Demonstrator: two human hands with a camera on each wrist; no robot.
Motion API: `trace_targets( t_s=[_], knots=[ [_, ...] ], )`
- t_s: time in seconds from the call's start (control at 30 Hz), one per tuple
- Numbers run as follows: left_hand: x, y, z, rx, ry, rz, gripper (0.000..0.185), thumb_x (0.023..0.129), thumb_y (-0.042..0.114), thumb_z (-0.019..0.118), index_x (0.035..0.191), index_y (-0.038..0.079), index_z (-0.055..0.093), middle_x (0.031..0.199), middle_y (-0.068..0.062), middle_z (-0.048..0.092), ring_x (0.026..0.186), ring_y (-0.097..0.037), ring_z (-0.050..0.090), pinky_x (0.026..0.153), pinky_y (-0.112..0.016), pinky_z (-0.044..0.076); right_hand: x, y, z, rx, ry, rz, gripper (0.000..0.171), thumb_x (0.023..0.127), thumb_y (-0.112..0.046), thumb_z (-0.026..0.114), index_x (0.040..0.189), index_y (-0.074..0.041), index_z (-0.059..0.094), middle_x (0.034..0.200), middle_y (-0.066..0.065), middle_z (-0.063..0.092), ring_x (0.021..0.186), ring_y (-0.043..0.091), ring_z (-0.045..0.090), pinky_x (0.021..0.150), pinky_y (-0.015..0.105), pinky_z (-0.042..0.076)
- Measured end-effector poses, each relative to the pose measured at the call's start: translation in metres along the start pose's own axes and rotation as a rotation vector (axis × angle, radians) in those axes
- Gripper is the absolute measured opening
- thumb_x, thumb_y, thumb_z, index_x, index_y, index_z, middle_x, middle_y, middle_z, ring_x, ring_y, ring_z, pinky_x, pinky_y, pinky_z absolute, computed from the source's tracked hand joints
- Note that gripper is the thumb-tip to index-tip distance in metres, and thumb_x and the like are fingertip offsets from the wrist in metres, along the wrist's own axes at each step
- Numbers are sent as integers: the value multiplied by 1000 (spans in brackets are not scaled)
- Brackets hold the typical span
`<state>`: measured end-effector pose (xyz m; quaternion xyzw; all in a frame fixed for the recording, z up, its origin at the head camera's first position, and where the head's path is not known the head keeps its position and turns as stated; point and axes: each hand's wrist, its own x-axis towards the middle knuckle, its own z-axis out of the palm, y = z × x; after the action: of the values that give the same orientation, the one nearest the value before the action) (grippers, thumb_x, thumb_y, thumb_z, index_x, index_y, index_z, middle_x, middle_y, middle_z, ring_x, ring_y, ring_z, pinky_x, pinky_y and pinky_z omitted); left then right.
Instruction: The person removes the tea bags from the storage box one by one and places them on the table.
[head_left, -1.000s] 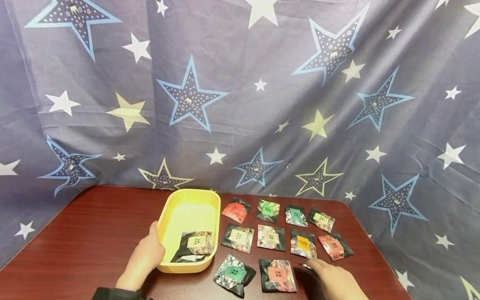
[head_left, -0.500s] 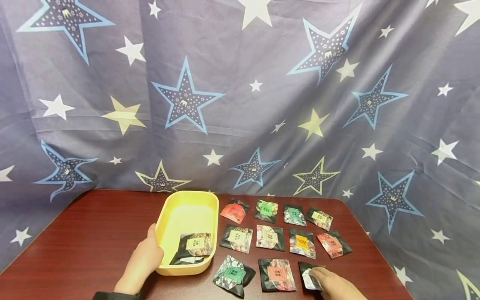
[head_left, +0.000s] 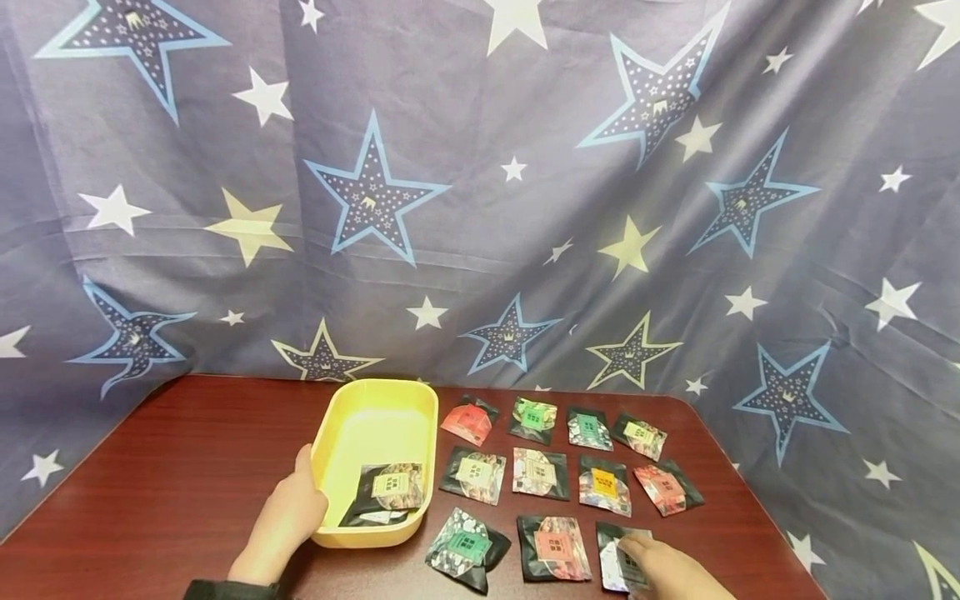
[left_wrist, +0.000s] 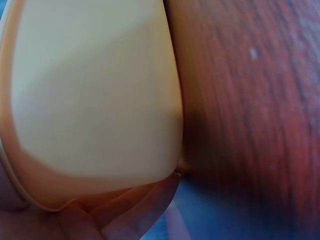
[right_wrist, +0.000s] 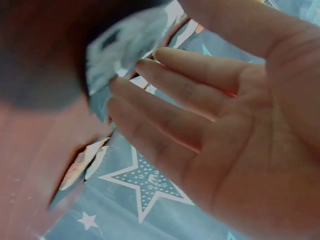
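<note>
So on the far left of the yellow tray you've got the left hand, thumb hooked over the tray's near-left rim and the fingers wrapped under its outer wall, so it's got a proper grip on it. The left wrist view is basically just the tray's smooth pale yellow side filling the shot, with fingertips tucked beneath the lip and the dark red wood tabletop beside it.

Inside the tray, at its near end, there's a dark sachet with a pale square label lying flat.

Right of the tray is a loose grid of little foil sachets on the tabletop: a back row starting with a red sachet, a middle row with an orange-label sachet, and a near row with a green-label sachet just right of the tray's near corner, then a pink-label sachet.

Furthest right of the tray in that near row is the silvery sachet, shiny foil with a black border and crinkly. The right hand is on it with fingers nearly straight; the right wrist view shows the fingertips touching the foil and tipping its edge up off the tabletop, not closed around it.
</note>
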<state>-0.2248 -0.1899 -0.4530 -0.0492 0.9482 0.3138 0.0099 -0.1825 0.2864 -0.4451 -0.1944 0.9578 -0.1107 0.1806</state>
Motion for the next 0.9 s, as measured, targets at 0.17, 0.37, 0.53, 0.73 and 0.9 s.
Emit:
trace_targets(
  t_s=[0.17, 0.37, 0.53, 0.73, 0.9],
  knots=[
    [0, 1, 0, 2, 0, 3, 71, 78, 0, 41, 139, -17, 9, 91, -32, 59, 69, -26, 52, 61, -40, 43, 2, -17, -14, -42, 43, -3, 43, 75, -22, 75, 111, -3, 61, 107, 6, 62, 94, 27, 61, 75, 39, 50],
    [-1, 1, -2, 3, -7, -8, 71, 79, 0, 40, 140, -16, 8, 97, -34, 58, 71, -27, 54, 63, -41, 43, 17, -59, -29, -130, 106, -179, 39, 82, -28, 67, 116, -9, 60, 107, 2, 63, 86, 13, 61, 68, 28, 49],
    [-1, 1, -1, 2, 2, -12, 70, 79, 0, 40, 140, -16, 9, 101, -37, 57, 73, -28, 54, 64, -41, 44, 37, -100, -39, -206, 171, -362, 36, 87, -25, 63, 121, -14, 59, 126, 5, 57, 106, 17, 60, 81, 26, 49],
    [-2, 0, 1, -7, 5, -12, 71, 78, 0, 40, 140, -16, 9, 99, -36, 57, 71, -28, 53, 63, -41, 43, 64, -142, -47, -333, 222, -513, 40, 91, -29, 57, 129, -17, 53, 137, 5, 49, 121, 18, 51, 96, 27, 42],
    [-1, 1, 1, -1, 8, -13, 71, 79, 0, 40, 140, -15, 9, 99, -37, 57, 72, -28, 54, 63, -41, 44, 97, -172, -50, -349, 273, -598, 37, 91, -28, 57, 127, -17, 54, 141, 6, 45, 126, 18, 47, 101, 27, 38]
  ],
)
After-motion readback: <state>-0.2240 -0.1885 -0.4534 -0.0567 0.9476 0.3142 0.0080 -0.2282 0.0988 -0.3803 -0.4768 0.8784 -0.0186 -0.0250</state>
